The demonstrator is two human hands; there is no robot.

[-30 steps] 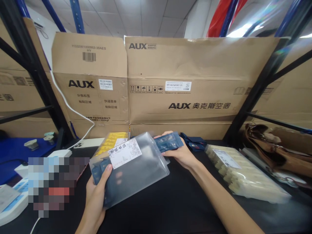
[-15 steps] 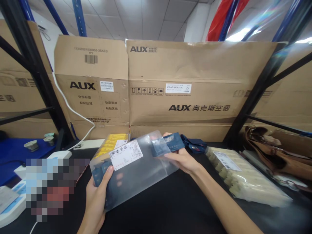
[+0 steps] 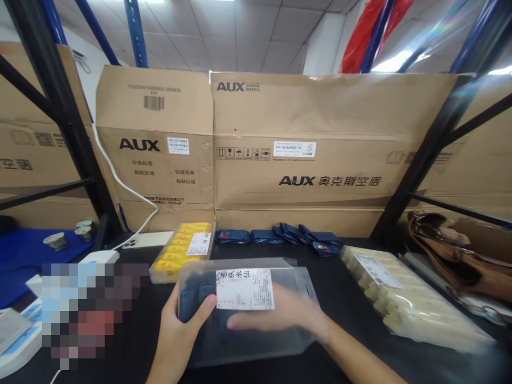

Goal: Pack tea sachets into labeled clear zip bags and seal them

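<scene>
A clear frosted plastic bag (image 3: 288, 341) with a white printed label (image 3: 246, 290) is in front of me, tilted slightly toward me. My left hand (image 3: 186, 320) grips its left end, thumb on the front. Dark blue packets (image 3: 192, 301) show through the plastic at that end. My right hand (image 3: 276, 314) reaches inside through the open right end and is seen through the film. Dark blue shows beside its thumb, where it seems to hold a blue packet; the label hides most of the fingers.
Several blue packets (image 3: 268, 236) lie in a row at the back. Yellow packets in a clear bag (image 3: 180, 245) lie at left, and a bag of cream packets (image 3: 416, 298) at right. A power strip (image 3: 100, 257), a phone (image 3: 148, 240) and a brown handbag (image 3: 452, 240) stand around.
My right hand has moved left and deep into the bag with the blue packet. The bag has come lower, nearer and more level, uncovering the packets behind.
</scene>
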